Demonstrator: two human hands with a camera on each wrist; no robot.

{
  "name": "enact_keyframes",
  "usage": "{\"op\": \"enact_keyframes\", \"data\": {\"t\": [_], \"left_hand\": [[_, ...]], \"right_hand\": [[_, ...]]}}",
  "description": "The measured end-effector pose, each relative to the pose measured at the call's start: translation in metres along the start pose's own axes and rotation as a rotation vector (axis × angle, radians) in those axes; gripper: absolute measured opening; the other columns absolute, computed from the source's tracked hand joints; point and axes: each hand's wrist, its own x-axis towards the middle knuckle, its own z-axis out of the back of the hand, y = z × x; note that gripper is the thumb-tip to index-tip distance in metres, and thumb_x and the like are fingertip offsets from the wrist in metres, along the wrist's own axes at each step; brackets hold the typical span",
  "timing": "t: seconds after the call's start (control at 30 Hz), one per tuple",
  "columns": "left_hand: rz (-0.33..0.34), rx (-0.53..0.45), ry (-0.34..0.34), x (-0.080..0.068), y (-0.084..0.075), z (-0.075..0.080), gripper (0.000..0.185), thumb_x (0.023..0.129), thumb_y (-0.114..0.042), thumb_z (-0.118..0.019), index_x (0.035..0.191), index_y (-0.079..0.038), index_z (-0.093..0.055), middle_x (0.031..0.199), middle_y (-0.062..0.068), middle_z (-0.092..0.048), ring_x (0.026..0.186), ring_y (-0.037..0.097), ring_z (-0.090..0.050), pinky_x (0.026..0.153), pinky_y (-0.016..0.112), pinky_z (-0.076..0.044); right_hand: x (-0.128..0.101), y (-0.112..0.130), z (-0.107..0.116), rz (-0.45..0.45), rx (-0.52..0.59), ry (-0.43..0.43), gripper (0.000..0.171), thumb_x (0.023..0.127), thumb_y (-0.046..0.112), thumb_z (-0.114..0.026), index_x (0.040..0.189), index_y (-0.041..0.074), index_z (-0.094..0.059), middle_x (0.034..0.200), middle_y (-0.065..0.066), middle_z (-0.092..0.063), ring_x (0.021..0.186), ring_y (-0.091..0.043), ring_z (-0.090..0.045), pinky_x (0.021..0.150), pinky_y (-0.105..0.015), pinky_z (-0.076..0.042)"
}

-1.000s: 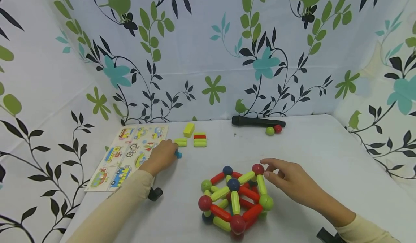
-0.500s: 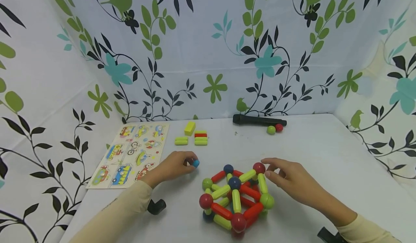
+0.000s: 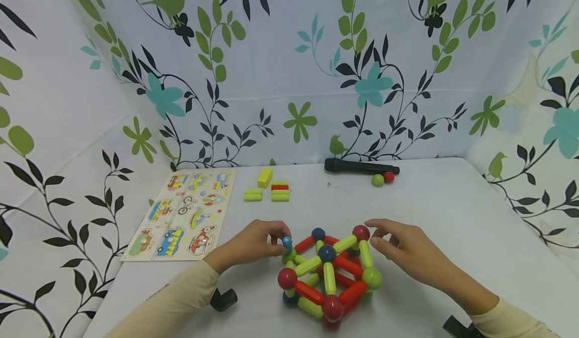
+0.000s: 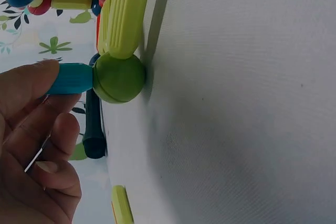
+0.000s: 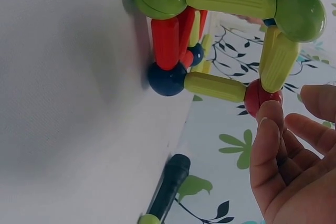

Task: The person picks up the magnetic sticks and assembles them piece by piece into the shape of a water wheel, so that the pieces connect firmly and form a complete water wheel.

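A ball-and-stick magnetic structure (image 3: pixel 329 279) of red and lime rods with coloured balls stands on the white table. My left hand (image 3: pixel 258 243) pinches a blue magnetic rod (image 4: pixel 73 78) between thumb and fingers. The rod's far end meets a green ball (image 4: pixel 119 80) on the structure's left side. On the opposite side, my right hand (image 3: pixel 409 250) has its fingertips at the red ball (image 5: pixel 257 97) of an upper corner. Its thumb stands apart from the ball, and its other fingers bend loosely.
Behind the structure lie several lime rods (image 3: pixel 280 197), a red rod (image 3: pixel 280 187) and a yellow block (image 3: pixel 264 177). A picture puzzle board (image 3: pixel 183 215) is at the left. At the back edge lies a black microphone (image 3: pixel 362 166), near a green ball (image 3: pixel 377 180) and a red ball (image 3: pixel 388 177).
My left hand has carried the blue rod from beside the puzzle board rightward to the structure's green ball. The right hand stays by the red ball.
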Motion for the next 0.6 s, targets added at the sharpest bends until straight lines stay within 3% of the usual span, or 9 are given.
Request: {"op": "enact_keyframes", "data": {"t": [0.13,0.2,0.3,0.47,0.6], "left_hand": [[-0.025,0.039,0.033,0.000,-0.002,0.004,0.022,0.091,-0.017,-0.076,0.111,-0.025,-0.069,0.097,-0.019,-0.067,0.089,0.009,-0.061,0.079,0.027,-0.053],[-0.001,0.083,0.056,0.002,-0.003,0.010,0.029,0.092,-0.016,-0.075,0.120,-0.021,-0.068,0.105,-0.013,-0.070,0.094,0.011,-0.063,0.082,0.030,-0.054],[0.101,0.185,0.028,0.010,0.003,0.025,0.038,0.091,-0.012,-0.074,0.129,-0.015,-0.067,0.116,-0.002,-0.072,0.103,0.018,-0.065,0.089,0.036,-0.054],[0.315,0.396,-0.109,0.028,0.031,0.048,0.040,0.094,-0.008,-0.068,0.134,-0.007,-0.064,0.132,0.013,-0.066,0.126,0.034,-0.059,0.105,0.050,-0.047],[0.395,0.456,-0.103,0.035,0.051,0.057,0.047,0.095,-0.005,-0.062,0.141,-0.003,-0.057,0.141,0.019,-0.059,0.134,0.040,-0.050,0.111,0.055,-0.040]], "right_hand": [[0.001,0.000,0.000,-0.001,0.009,-0.001,0.045,0.097,0.035,-0.069,0.137,0.016,-0.063,0.104,0.001,-0.071,0.073,-0.012,-0.059,0.058,-0.024,-0.053],[0.001,0.000,0.000,-0.005,0.013,-0.003,0.045,0.097,0.035,-0.069,0.137,0.016,-0.063,0.104,0.002,-0.071,0.072,-0.012,-0.059,0.058,-0.024,-0.053],[0.000,0.001,0.001,-0.006,0.006,-0.010,0.044,0.097,0.034,-0.069,0.138,0.017,-0.063,0.104,0.002,-0.071,0.071,-0.011,-0.059,0.057,-0.024,-0.052],[-0.004,0.000,0.002,-0.009,0.012,-0.014,0.043,0.097,0.034,-0.069,0.137,0.018,-0.063,0.105,0.001,-0.071,0.070,-0.010,-0.057,0.056,-0.024,-0.051],[-0.004,-0.001,0.001,0.001,0.017,-0.018,0.042,0.098,0.033,-0.069,0.137,0.018,-0.063,0.105,0.001,-0.071,0.069,-0.009,-0.057,0.056,-0.024,-0.051]]}}
